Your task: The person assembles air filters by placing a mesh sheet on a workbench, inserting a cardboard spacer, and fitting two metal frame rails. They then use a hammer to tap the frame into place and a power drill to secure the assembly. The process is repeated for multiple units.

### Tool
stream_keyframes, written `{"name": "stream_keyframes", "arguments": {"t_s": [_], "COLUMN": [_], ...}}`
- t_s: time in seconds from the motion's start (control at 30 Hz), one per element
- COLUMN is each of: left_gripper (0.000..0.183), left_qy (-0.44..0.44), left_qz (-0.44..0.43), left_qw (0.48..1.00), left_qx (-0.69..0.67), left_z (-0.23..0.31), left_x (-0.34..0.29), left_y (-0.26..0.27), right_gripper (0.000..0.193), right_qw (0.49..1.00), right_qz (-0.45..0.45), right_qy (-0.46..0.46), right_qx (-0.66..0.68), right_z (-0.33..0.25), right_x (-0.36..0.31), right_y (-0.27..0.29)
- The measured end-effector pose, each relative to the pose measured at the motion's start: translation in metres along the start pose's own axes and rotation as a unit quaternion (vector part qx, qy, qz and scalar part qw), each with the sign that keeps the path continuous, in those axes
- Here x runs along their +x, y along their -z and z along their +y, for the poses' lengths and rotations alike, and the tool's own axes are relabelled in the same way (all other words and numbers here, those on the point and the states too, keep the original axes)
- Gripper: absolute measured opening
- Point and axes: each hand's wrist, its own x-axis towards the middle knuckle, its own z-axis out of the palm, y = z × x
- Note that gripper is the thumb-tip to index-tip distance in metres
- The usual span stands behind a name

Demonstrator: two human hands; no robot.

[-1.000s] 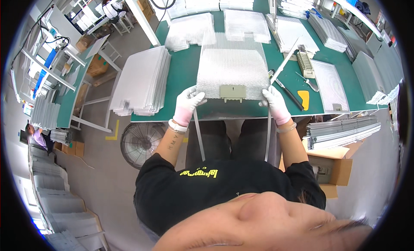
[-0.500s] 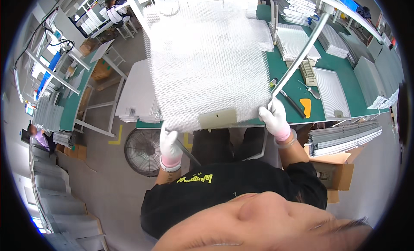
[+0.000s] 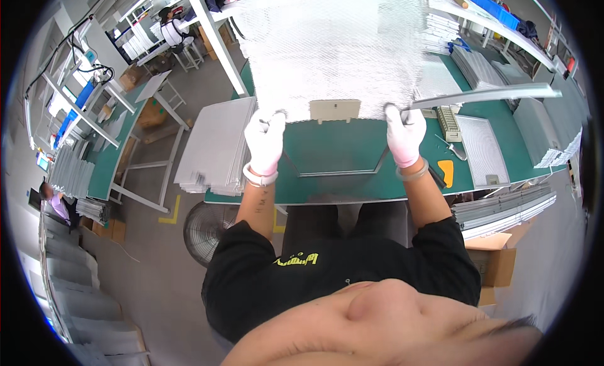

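Observation:
With both gloved hands I hold a large silvery mesh panel point(image 3: 333, 57) raised and tilted above the green table. Its near edge carries a beige rectangular plate point(image 3: 335, 110). My left hand point(image 3: 265, 139) is closed on the left near corner, and my right hand point(image 3: 404, 132) pinches the right near corner. From beside my right fingers a pale metal strip point(image 3: 491, 95) sticks out to the right; whether the fingers grip it too, I cannot tell. Below the panel, between my hands, shows a thin U-shaped metal frame point(image 3: 336, 173). The panel's far edge runs out of view.
A stack of white panels point(image 3: 217, 146) sits left of my left hand. Rightward on the table are an orange flat piece point(image 3: 445, 173), a screwdriver point(image 3: 454, 151), a beige slotted block point(image 3: 448, 123) and a framed mesh panel point(image 3: 483, 151). A fan point(image 3: 204, 230) stands on the floor.
Both hands have moved forward, away from my body, carrying the mesh panel over the table. The metal strip has swung from slanting steeply to nearly level. The U-shaped frame now shows over the tabletop.

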Motion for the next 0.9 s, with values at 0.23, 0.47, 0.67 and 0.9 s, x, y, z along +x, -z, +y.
{"name": "stream_keyframes", "arguments": {"t_s": [0.23,0.47,0.67,0.9], "left_gripper": [0.012,0.013,0.006,0.027], "left_qy": [0.01,0.041,0.027,0.004], "left_qz": [-0.025,-0.021,-0.03,-0.068], "left_qw": [1.0,0.998,0.999,0.986], "left_qx": [0.001,-0.038,-0.002,-0.154], "left_z": [-0.008,-0.002,-0.009,-0.025], "left_x": [0.008,-0.003,-0.004,0.015], "left_y": [0.006,-0.004,0.004,0.016], "right_gripper": [0.042,0.04,0.037,0.01], "right_qw": [0.999,0.997,0.995,0.981], "right_qz": [-0.044,-0.055,-0.094,-0.126], "right_qy": [-0.015,-0.055,-0.044,-0.124], "right_qx": [-0.012,0.03,-0.014,0.079], "right_z": [0.05,0.057,0.032,0.007], "right_x": [-0.009,0.0,0.001,0.019], "right_y": [0.028,0.031,0.027,0.033]}}
